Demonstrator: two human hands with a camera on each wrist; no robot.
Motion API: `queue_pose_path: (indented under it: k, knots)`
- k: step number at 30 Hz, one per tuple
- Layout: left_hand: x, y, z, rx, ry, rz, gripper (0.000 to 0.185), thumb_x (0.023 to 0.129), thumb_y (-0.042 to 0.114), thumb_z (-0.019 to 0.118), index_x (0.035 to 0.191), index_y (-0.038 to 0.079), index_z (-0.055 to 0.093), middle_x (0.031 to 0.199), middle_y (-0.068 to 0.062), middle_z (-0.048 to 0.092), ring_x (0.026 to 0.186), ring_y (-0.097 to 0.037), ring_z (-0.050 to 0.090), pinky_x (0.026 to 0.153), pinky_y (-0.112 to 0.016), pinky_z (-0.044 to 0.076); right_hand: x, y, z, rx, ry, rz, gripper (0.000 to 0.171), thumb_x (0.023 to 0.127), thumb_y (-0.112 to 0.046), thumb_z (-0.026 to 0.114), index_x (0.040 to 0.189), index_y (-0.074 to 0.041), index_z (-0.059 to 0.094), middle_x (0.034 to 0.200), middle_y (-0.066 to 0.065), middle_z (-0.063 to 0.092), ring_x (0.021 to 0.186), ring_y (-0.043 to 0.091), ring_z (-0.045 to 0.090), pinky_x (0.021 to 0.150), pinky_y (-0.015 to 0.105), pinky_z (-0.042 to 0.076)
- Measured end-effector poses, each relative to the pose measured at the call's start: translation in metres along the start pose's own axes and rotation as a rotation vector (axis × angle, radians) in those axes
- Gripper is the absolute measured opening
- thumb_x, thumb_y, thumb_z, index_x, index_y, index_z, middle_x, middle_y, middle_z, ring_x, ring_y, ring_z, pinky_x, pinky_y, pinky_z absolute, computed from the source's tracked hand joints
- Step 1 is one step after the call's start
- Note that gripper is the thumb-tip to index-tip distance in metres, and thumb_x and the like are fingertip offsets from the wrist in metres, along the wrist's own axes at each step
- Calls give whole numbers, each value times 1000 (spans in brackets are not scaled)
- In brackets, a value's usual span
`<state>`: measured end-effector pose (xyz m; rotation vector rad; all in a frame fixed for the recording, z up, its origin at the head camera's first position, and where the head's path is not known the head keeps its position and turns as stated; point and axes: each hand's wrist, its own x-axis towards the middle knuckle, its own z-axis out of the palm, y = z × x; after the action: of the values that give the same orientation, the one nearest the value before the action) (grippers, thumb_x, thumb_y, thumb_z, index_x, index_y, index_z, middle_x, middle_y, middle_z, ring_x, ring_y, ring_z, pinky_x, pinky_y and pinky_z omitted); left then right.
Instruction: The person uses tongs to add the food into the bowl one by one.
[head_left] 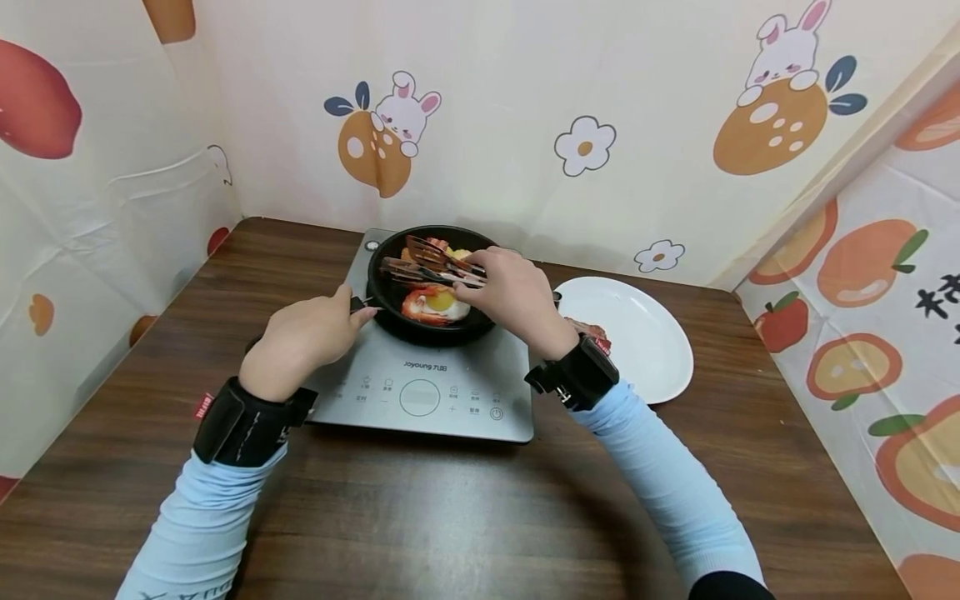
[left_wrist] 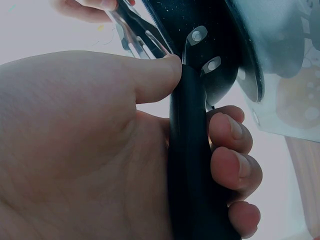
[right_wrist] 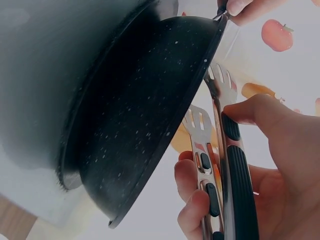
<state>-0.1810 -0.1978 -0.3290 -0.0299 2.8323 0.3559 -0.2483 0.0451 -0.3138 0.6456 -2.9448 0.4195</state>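
Observation:
A black frying pan (head_left: 384,287) sits on a grey induction cooker (head_left: 420,392). In it lie a fried egg (head_left: 444,305), a shrimp (head_left: 415,303) and browned pieces at the back. My left hand (head_left: 351,313) grips the pan's black handle (left_wrist: 187,170), thumb on top and fingers curled under. My right hand (head_left: 482,280) holds metal tongs (head_left: 420,268) with black grips across the pan, above the food. In the right wrist view the slotted tong heads (right_wrist: 220,95) stand apart beside the pan's speckled underside (right_wrist: 140,115), with nothing seen between them.
A white plate (head_left: 648,333) lies right of the cooker, with a reddish piece of meat (head_left: 597,337) at its left edge by my right wrist. The brown wooden table (head_left: 450,508) is walled by patterned cloth at the back and on both sides.

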Motion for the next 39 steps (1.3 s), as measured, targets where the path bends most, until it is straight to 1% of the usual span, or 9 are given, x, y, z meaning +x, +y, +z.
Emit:
queue_pose_path:
  k: [12,17,20,22,24,27,29,33,39]
  knots:
    - [0,0,0,3,-10,12,75,111,47,30,159,-8,15,151,-38,41,130,-52,53,91,-61,52,-24,27,-15,65,-7,8,45,97,-41,64,136,-18,65,138,4,65,125,27,61,100,46,49]
    - [-1,0,0,2,-6,15,74,111,47,30,159,-9,16,151,-38,41,131,-53,51,93,-62,51,-39,47,-23,73,27,25,47,97,-42,65,136,-17,65,140,4,64,129,28,60,103,49,48]
    - [-1,1,0,2,-8,14,74,111,47,30,159,-9,16,151,-38,41,131,-53,52,92,-62,51,-50,63,-25,95,29,44,45,96,-41,65,136,-19,64,135,3,65,93,28,74,84,45,55]
    - [-1,1,0,2,-10,13,75,111,47,30,159,-9,16,151,-39,41,131,-53,52,92,-62,51,-58,73,-26,129,11,74,42,97,-39,65,135,-21,64,124,3,67,67,25,73,70,40,53]
    - [-1,1,0,3,-12,14,75,111,47,29,159,-9,16,151,-39,40,131,-53,52,92,-62,52,-65,85,-28,129,17,85,39,96,-37,66,132,-22,65,117,1,67,59,21,67,64,35,48]
    - [-1,0,1,2,-14,12,75,111,47,29,159,-9,15,151,-39,40,130,-53,53,91,-62,52,-75,103,-30,94,48,82,32,96,-35,68,125,-21,69,108,1,69,81,18,65,71,34,46]
    - [-1,0,1,3,-14,12,75,111,47,29,159,-9,15,151,-39,40,129,-53,53,90,-62,52,-82,115,-31,45,76,79,31,96,-36,67,122,-19,70,112,2,70,93,19,61,75,36,45]
    - [-1,0,0,3,-12,13,75,111,47,29,159,-9,16,151,-39,41,128,-52,54,89,-61,53,-96,137,-36,18,72,121,38,97,-38,66,127,-15,69,121,8,71,98,26,65,74,41,48]
    - [-1,1,0,5,-8,20,74,111,46,29,158,-10,17,150,-39,41,126,-51,56,88,-60,53,-114,168,-39,-14,23,198,48,100,-40,64,136,-9,64,137,20,64,114,39,64,76,51,51]
